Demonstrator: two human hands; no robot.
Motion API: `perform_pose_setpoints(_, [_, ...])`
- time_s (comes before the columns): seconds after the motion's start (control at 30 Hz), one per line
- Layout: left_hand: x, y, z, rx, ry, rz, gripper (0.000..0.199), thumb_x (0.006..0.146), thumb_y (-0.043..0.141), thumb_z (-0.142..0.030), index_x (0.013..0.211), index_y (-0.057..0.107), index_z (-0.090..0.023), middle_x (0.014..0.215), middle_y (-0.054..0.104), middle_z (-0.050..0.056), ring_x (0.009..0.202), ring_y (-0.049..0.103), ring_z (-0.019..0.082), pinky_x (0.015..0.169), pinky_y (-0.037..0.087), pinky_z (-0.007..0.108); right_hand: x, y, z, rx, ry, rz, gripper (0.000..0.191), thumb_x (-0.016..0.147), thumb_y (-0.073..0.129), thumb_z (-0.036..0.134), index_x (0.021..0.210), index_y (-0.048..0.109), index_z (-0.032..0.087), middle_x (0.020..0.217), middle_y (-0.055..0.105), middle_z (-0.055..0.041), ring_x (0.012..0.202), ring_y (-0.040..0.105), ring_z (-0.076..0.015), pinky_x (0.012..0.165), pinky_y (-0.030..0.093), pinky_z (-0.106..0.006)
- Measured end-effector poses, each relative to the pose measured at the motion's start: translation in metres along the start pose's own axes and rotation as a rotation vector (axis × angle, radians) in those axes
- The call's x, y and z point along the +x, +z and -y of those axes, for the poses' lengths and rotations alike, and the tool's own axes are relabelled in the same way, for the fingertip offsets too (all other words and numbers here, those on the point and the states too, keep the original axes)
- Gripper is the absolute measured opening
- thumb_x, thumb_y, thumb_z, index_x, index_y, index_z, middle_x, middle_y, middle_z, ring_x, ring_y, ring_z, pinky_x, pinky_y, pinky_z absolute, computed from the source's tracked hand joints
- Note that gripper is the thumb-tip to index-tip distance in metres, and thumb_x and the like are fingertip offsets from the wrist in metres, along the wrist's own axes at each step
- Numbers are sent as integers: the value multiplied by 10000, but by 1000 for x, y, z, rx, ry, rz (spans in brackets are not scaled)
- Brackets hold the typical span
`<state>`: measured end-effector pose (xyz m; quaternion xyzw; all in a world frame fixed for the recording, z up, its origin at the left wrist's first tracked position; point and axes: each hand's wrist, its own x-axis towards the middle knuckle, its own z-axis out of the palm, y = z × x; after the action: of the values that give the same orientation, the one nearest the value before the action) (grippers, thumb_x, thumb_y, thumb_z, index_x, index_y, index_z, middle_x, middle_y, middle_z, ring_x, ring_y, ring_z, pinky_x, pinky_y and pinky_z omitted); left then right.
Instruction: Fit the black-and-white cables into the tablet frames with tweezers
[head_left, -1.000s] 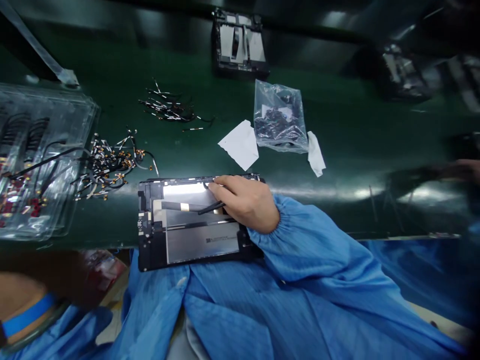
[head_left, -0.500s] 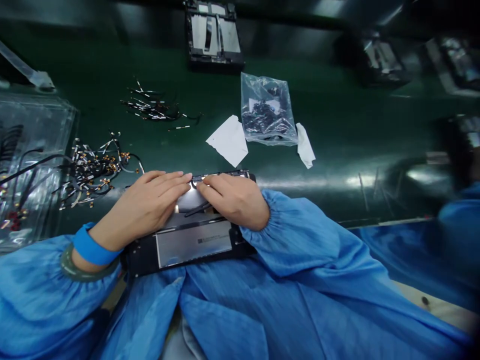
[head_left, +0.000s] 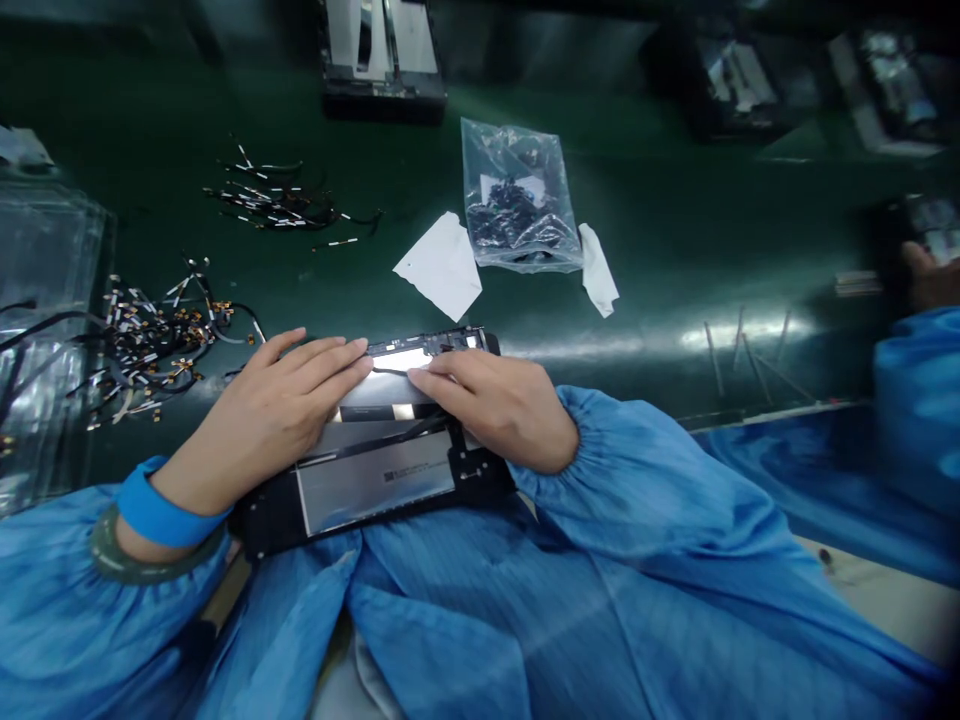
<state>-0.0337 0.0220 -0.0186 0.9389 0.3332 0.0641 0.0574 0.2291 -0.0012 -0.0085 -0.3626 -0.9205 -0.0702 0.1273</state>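
Observation:
An opened tablet point(head_left: 375, 485) lies tilted at the table's near edge against my body, its silver panels and black frame showing. A narrow circuit board point(head_left: 405, 345) runs along its far edge. My left hand point(head_left: 277, 410) rests over the tablet's left side, fingers stretched out, with the fingertips by the board's left end. My right hand point(head_left: 502, 400) lies over the right side, thumb and fingers pinched together on a thin black cable point(head_left: 390, 372) below the board. Another dark flex strip point(head_left: 409, 432) crosses the silver panel. My fingers hide part of the board's right portion.
Loose small cables lie in two piles, one at left point(head_left: 161, 335) and one farther back point(head_left: 281, 203). A clear bag of dark parts point(head_left: 517, 200) and white paper point(head_left: 442, 265) lie beyond the tablet. Another device point(head_left: 382, 95) stands behind. A co-worker's hand point(head_left: 930, 275) is at far right.
My right hand has shifted right and away from my left hand, uncovering more of the board and the thin cable. The camera view has shifted slightly. A co-worker's hand has come into view at right.

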Motion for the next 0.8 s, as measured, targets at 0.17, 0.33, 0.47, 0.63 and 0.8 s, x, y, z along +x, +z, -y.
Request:
perform_pose_setpoints(0.17, [0,-2,-3,-37,-17,-2,488,907,403,-74,1344,543,-239,1426,554,100,1307,529,289,1111,363,551,-2,13,-2,-110,27,-162,268,982,457,138,1120,682,183,908,719,-28,738,584,-125,609,371,-271])
perform_pose_setpoints(0.33, [1,-4,-6,11,-6,4,499,896,392,-69,1349,533,-223,1423,556,105,1298,535,300,1089,393,549,-2,21,-3,-158,23,-197,264,980,455,131,1105,679,193,884,714,-24,727,568,-123,601,365,-275])
perform_pose_setpoints(0.47, [1,-5,-7,74,18,4,504,887,369,-64,1351,532,-173,1416,557,134,1278,546,324,1050,432,556,-3,20,-3,-140,19,-157,269,986,441,141,1127,667,184,907,708,-36,743,567,-127,609,370,-280])
perform_pose_setpoints(0.63, [2,-5,-7,88,17,36,518,881,380,-69,1362,525,-198,1437,541,113,1281,543,319,1033,461,539,-4,19,-3,-125,26,-119,287,991,418,139,1135,662,184,908,701,-43,735,555,-130,588,351,-286])
perform_pose_setpoints(0.8, [3,-7,-9,85,9,50,488,893,383,-81,1344,546,-174,1426,548,128,1274,545,340,1013,477,538,-1,19,0,-185,14,-129,280,993,422,152,1104,677,184,886,707,-35,722,544,-134,592,354,-288])
